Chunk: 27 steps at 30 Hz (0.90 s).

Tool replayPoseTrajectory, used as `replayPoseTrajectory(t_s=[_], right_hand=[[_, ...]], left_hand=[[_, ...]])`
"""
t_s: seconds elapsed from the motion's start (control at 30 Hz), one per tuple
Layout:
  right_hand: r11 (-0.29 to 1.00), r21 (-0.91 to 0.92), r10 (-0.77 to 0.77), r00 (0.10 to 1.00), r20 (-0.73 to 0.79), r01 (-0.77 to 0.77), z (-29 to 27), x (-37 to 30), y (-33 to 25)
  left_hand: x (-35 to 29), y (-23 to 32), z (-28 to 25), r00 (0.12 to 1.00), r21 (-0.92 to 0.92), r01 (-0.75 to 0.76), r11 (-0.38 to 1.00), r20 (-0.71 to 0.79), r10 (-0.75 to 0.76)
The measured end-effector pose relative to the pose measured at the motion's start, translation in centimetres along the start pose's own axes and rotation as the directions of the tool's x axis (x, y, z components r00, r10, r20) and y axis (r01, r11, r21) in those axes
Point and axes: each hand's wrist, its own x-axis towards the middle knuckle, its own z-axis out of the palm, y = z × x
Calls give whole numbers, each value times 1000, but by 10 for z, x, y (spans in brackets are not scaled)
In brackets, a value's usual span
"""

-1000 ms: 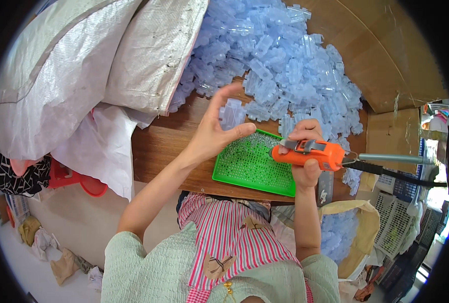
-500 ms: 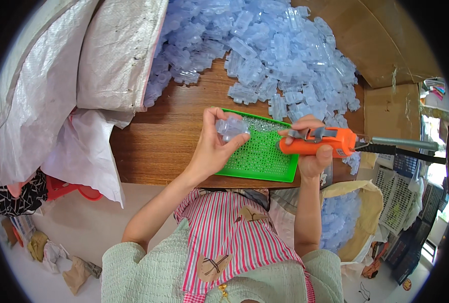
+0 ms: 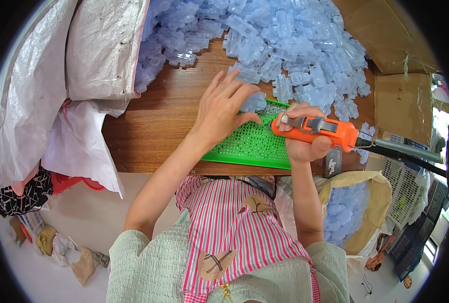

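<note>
My left hand is over the far left side of a green perforated tray, its fingers stretched out and apart. A clear bluish plastic piece shows just beyond the gap between thumb and forefinger; whether they touch it I cannot tell. In my right hand is an orange electric screwdriver, its body lying sideways and its nose pointing left over the tray. Small shiny metal parts, seemingly screws, lie at the tray's far end. My left hand partly hides the tray.
A large heap of similar clear plastic pieces covers the back of the brown wooden table. White woven sacking borders it on the left, cardboard on the right. Below the right edge stands an open sack with more pieces.
My left hand has moved up and its fingers have opened from around the plastic piece, which now shows farther to the right. The screwdriver stays in my right hand, shifted slightly upward in view.
</note>
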Motion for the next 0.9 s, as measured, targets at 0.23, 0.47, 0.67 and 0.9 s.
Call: replayPoseTrajectory(t_s=[0.23, 0.47, 0.67, 0.9], right_hand=[[1000, -10, 11, 1000, 8, -11, 1, 0, 3], [998, 57, 4, 1000, -22, -2, 8, 2, 0], [1000, 7, -31, 999, 13, 31, 11, 2, -6], [916, 274, -360, 901, 243, 293, 28, 42, -46]], left_hand=[[-7, -13, -8, 992, -156, 9, 988, 129, 11], [-8, -18, -3, 989, -148, -89, 985, 103, 104], [-5, -20, -1, 992, -225, 19, 974, 127, 10], [-6, -21, -3, 977, -272, 162, 949, 177, -116]])
